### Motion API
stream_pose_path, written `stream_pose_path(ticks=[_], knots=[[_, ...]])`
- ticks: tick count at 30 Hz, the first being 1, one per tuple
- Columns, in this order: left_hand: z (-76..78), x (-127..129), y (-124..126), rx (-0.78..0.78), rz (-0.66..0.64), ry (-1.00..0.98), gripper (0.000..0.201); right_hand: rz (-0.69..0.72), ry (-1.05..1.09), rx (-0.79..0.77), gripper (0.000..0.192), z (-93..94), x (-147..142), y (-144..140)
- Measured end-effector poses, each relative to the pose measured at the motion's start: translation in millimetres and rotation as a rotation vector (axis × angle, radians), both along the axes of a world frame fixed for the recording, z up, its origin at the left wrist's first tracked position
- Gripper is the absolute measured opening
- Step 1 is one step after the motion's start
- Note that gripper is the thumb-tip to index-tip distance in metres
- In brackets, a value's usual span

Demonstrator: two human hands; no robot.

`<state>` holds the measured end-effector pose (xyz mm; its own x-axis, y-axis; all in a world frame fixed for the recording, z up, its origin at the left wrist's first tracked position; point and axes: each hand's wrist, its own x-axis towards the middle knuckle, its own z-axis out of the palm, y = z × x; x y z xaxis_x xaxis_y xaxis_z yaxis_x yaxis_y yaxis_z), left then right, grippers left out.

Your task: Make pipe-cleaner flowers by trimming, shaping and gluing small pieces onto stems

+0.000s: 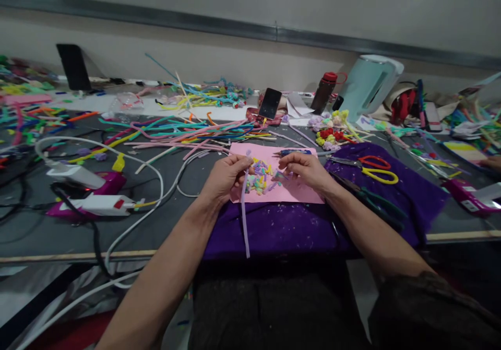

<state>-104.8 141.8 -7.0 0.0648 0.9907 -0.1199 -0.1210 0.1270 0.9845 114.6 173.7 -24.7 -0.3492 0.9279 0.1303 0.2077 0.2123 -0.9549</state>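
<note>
Left hand (228, 177): pinching a lilac stem (245, 219) in its fingertips, mid-frame
Lilac stem: dangles below the grip toward bottom center, pinched part's hidden by fingers
Right hand (306, 169): fingertips bunched right of center, honestly can't tell if they've got anything
Bits (259, 182): heaped mid-frame, kinda too small to make out

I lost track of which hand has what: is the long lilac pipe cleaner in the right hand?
No, the long lilac pipe cleaner is held in the left hand, its lower end over the purple cloth.
</note>
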Motion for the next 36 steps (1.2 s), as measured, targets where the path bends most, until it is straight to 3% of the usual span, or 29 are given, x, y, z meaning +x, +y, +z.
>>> stream_pose_path(ticks=[5,9,11,13,17,23,29,32,36], knots=[[-1.0,-0.9,-0.1,0.008,-0.014,-0.017,0.023,-0.012,-0.102,0.188,0.017,-1.4,-1.2,-5.9],[-1.0,-0.4,-0.4,0.003,-0.010,-0.028,0.023,0.181,-0.406,0.537,0.016,2.1,-7.9,-18.5],[-0.7,0.0,-0.6,0.007,-0.013,-0.033,0.024,0.264,-0.570,0.637,0.019,2.5,-12.5,-22.5],[-0.6,0.0,-0.7,0.003,-0.021,-0.023,0.024,0.256,-0.693,0.685,0.021,0.6,-15.5,-22.5],[-1.5,-1.0,-0.4,0.022,-0.023,-0.010,0.025,0.189,-0.785,0.695,0.016,-3.3,-12.2,-15.3],[-1.2,-0.9,-0.8,0.019,-0.011,-0.010,0.024,0.021,-0.718,0.671,0.011,0.2,-6.9,-15.8],[-0.5,0.2,-1.4,0.024,-0.020,-0.023,0.024,0.232,-0.656,0.715,0.012,-8.6,-21.3,-19.0],[-1.7,-0.6,-0.7,0.024,-0.035,-0.027,0.024,0.114,-0.641,0.688,0.010,-8.0,-17.5,-15.5],[-2.4,-1.5,0.0,0.037,-0.021,-0.018,0.025,-0.018,-0.511,0.520,0.011,-1.9,-3.1,-11.9]])
